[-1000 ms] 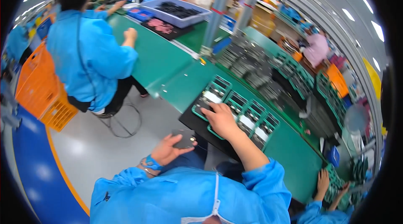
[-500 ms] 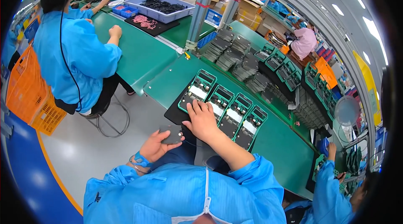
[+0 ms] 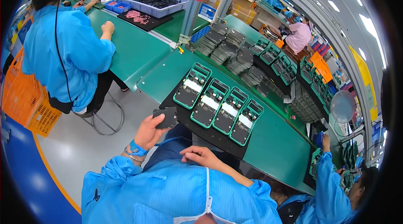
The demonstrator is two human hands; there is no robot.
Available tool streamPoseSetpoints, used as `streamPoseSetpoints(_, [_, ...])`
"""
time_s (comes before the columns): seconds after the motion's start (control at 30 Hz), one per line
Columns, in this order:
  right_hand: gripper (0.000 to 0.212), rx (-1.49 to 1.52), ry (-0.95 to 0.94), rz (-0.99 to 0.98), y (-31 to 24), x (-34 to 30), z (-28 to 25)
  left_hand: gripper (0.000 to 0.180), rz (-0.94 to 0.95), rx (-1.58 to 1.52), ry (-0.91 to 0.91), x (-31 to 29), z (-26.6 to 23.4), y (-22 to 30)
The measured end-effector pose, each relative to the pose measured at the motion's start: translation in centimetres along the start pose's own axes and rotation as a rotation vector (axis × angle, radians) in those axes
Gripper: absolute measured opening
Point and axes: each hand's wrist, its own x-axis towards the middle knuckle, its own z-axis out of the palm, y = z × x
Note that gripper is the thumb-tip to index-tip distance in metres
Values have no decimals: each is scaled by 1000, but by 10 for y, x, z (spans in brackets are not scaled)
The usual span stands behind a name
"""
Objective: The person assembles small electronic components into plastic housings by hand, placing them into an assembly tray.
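My left hand (image 3: 149, 133) pinches a small stack of thin dark grey plates (image 3: 168, 117) by one edge, left of the black mat (image 3: 212, 133). Lying on that mat is a slanted row of several green-framed device housings (image 3: 205, 106), with black boards and white strips inside. My right hand (image 3: 202, 157) is in front of my body, below the mat's near edge. Its fingers are loosely bent and a little apart, with nothing visible in them. A blue band (image 3: 138, 147) circles my left wrist.
Stacks of grey plates (image 3: 222, 52) stand along the table's far side, with more green housings (image 3: 281, 63) behind. A metal post (image 3: 196, 5) rises at the back. Co-workers in blue sit at left (image 3: 63, 52) and lower right (image 3: 329, 186). A small fan (image 3: 342, 106) stands at right.
My right hand has left the housings and drawn back toward my body. My left hand has risen slightly with the plates, which now show fanned out. The view has shifted a little.
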Motion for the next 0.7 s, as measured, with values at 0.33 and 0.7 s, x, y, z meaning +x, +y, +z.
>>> streamPoseSetpoints(0.33, [45, 1003, 134, -143, 20, -22, -11, 28, 105, 73, -38, 2, 44, 19])
streamPoseSetpoints(0.7, [54, 1047, 248, -208, 1, -18, -18, 30, 95, 41, -64, 8, 40, 26])
